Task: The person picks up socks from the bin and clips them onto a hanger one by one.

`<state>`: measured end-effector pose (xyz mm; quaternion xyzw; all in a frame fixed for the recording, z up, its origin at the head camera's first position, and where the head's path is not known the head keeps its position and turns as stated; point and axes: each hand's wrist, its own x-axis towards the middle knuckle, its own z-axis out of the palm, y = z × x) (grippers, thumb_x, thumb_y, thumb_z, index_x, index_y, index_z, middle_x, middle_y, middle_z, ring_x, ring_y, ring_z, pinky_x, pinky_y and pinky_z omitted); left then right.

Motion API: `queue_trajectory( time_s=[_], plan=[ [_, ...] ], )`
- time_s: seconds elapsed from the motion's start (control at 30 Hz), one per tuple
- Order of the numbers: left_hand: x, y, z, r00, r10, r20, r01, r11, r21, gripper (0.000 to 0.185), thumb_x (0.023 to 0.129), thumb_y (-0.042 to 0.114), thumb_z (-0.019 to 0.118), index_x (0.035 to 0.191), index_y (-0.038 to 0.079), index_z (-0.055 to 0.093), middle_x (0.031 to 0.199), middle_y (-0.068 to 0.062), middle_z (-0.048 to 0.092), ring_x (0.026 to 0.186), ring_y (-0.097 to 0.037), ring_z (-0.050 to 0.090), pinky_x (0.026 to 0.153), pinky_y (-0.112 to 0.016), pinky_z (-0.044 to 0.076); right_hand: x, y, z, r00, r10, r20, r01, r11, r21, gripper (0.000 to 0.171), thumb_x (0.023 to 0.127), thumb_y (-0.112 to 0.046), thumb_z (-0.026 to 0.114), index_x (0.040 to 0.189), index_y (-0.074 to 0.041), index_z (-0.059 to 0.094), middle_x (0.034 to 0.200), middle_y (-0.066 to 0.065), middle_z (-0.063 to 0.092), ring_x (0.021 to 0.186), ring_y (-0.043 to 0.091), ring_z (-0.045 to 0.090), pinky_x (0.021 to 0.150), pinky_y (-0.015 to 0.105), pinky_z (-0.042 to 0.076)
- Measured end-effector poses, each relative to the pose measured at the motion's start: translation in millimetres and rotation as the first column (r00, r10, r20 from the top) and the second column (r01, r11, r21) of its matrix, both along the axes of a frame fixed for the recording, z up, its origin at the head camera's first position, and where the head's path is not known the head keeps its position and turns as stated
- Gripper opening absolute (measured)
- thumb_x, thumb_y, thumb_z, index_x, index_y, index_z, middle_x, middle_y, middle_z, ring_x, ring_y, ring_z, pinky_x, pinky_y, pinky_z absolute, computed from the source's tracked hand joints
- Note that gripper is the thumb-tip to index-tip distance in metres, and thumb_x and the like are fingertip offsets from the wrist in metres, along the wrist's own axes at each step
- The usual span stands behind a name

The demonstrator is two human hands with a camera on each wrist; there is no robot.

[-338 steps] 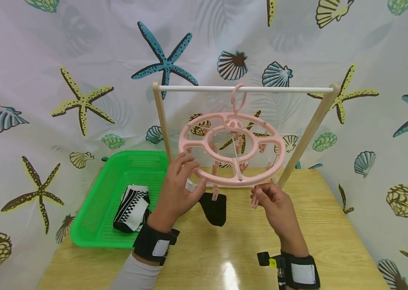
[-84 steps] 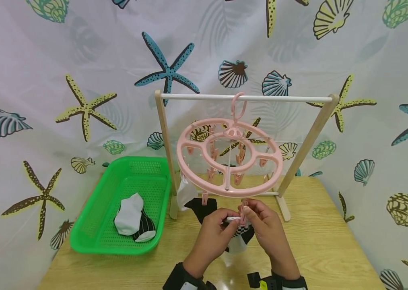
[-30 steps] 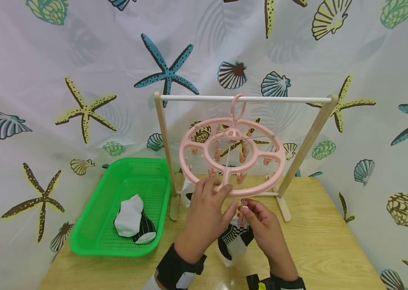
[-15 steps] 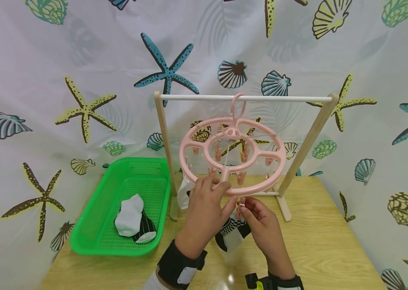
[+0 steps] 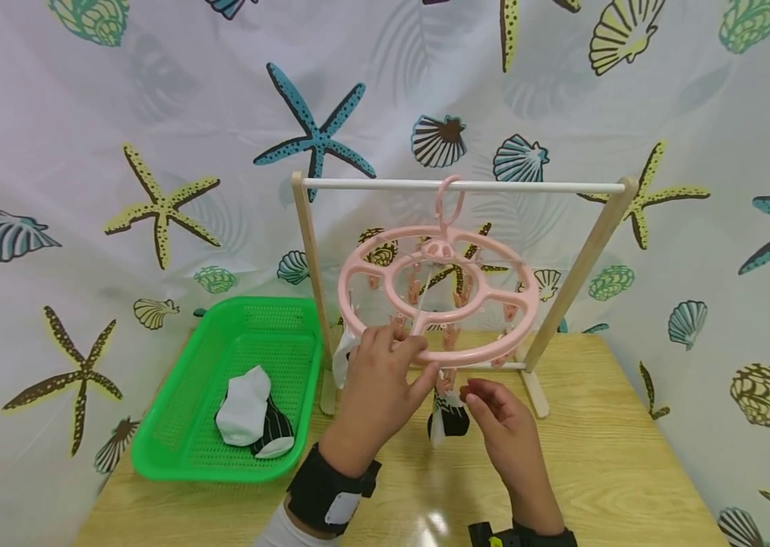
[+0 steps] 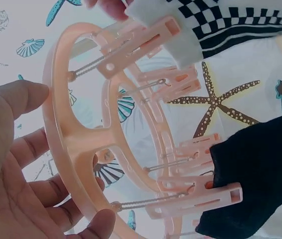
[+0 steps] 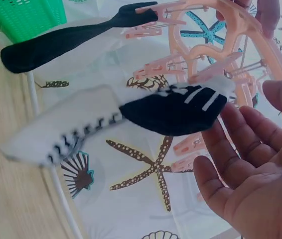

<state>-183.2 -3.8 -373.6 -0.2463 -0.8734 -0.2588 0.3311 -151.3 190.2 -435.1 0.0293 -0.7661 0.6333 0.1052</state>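
The left hand [image 5: 378, 389] curls round the front rim of the pink hanger [image 5: 481, 355]. The right hand [image 5: 509, 429], half open with fingers loosely bent, holds nothing just beside the checked sock [image 5: 449, 422], which hangs from 1 peg [image 5: 448, 377]. A black sock [image 6: 255, 172] hangs from another; the basket [image 5: 169, 425] sits on the counter [image 5: 631, 463].

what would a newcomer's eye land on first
Probably the pink round hanger, hooked over the white rod in the middle of the head view, a checkered sock clipped below its near edge. Then the green basket at left on the table, and the starfish-printed backdrop behind.
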Motion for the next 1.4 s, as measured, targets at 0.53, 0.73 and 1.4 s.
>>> queue_trajectory(
  time_s=[0.53, 0.73, 1.4],
  plan=[
    [-7.6, -10, 1.8, 1.000, -0.027, 0.000, 0.027, 0.999, -0.020, 0.031, 0.084, 0.040, 0.079, 0.100, 0.015, 0.072, 0.105, -0.008, 0.065, 0.101, -0.030, 0.058, 0.072, -0.049, 0.050, 3.6, 15, -3.9, 0.988, -0.151, -0.018, 0.151, 0.988, -0.037, 0.024, 0.100, -0.014, 0.060, 0.116, 0.005, 0.065, 0.097, -0.001, 0.071, 0.093, 0.011, 0.067, 0.088, 0.016, 0.048],
    [-15.5, -17, 4.9, 0.996, -0.091, 0.014, 0.091, 0.996, -0.007, 0.027, 0.084, 0.036, 0.080, 0.096, 0.013, 0.073, 0.100, -0.005, 0.065, 0.100, -0.029, 0.059, 0.080, -0.046, 0.051, 2.8, 21, -1.2, 0.981, -0.196, -0.009, 0.194, 0.977, -0.085, 0.023, 0.101, -0.012, 0.059, 0.113, 0.007, 0.064, 0.093, -0.002, 0.070, 0.091, 0.012, 0.066, 0.086, 0.018, 0.049],
    [-25.2, -32, 15.4, 0.983, -0.136, 0.122, 0.147, 0.986, -0.080, 0.027, 0.085, 0.035, 0.079, 0.099, 0.013, 0.073, 0.106, -0.004, 0.066, 0.102, -0.026, 0.059, 0.105, -0.045, 0.039, -9.4, 35, 4.8, 0.957, -0.269, -0.104, 0.270, 0.963, -0.008, 0.026, 0.103, -0.015, 0.056, 0.118, 0.004, 0.064, 0.116, 0.011, 0.065, 0.111, 0.013, 0.057, 0.091, 0.017, 0.044]
  ],
)
